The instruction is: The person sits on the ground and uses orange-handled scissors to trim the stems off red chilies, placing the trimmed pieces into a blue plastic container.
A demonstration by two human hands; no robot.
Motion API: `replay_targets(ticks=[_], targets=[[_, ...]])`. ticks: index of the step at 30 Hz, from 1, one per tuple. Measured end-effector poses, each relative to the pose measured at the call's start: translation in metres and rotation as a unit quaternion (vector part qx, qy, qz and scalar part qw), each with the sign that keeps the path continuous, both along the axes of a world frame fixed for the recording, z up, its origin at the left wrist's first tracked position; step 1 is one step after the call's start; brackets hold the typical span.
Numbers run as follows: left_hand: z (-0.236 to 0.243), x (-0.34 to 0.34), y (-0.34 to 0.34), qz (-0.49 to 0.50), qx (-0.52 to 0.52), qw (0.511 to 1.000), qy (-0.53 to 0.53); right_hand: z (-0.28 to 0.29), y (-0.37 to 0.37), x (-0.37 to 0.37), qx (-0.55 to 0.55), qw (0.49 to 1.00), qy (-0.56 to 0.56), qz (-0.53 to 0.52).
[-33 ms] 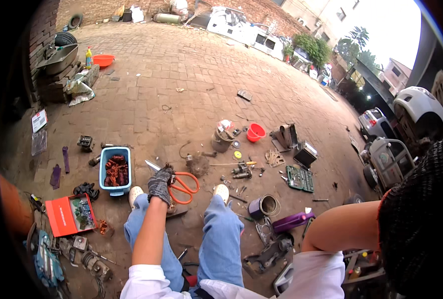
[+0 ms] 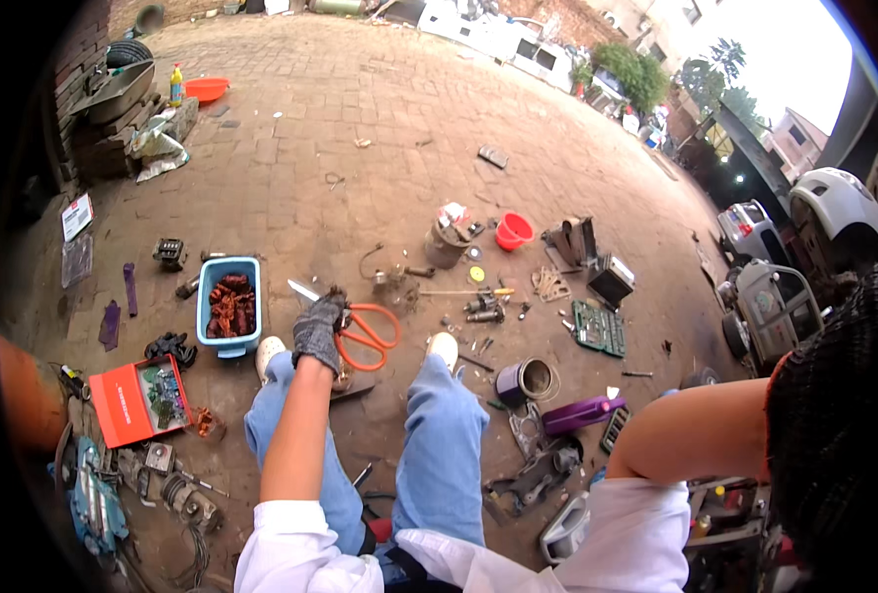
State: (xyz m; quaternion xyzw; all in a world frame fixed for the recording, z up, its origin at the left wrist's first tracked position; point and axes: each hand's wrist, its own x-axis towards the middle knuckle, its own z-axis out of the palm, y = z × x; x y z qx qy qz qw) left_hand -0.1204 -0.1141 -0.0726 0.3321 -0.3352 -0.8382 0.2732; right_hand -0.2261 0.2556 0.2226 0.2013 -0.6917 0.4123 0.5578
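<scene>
Plainly, the orange-handled scissors (image 2: 368, 342) are gripped around the middle by the grey-gloved left hand (image 2: 318, 329), its fingers closed, to the right of the blue tub (image 2: 231, 350) of reddish-brown pieces (image 2: 231, 306). The right hand (image 2: 834, 425), black-gloved, is held close to the camera; its grip cannot be told.

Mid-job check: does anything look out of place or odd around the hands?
The left hand holds the scissors around their middle, with the orange handle loops free, an unusual grip. The gloved right hand looms oddly close, blocking much of the picture's right edge.
</scene>
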Motion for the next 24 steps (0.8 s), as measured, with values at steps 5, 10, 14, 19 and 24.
replay_targets(ticks=[5, 10, 14, 19, 24], targets=[[-0.005, 0.044, -0.004, 0.004, -0.016, 0.999, -0.05, 0.013, -0.023, 0.033, -0.026, 0.997, 0.055, 0.039], [-0.007, 0.038, 0.011, 0.015, 0.035, 0.999, 0.01, -0.008, -0.088, 0.102, -0.063, 0.955, 0.208, 0.203], [-0.023, 0.054, -0.009, 0.042, 0.004, 0.999, 0.013, -0.108, -0.182, 0.14, -0.187, 0.856, -0.017, 0.481], [-0.005, 0.048, 0.014, 0.045, -0.028, 0.998, 0.031, -0.256, -0.205, 0.124, 0.294, 0.869, -0.17, 0.361], [0.005, 0.069, 0.005, 0.018, -0.087, 0.996, -0.021, -0.289, -0.246, 0.122, 0.339, 0.837, -0.221, 0.369]])
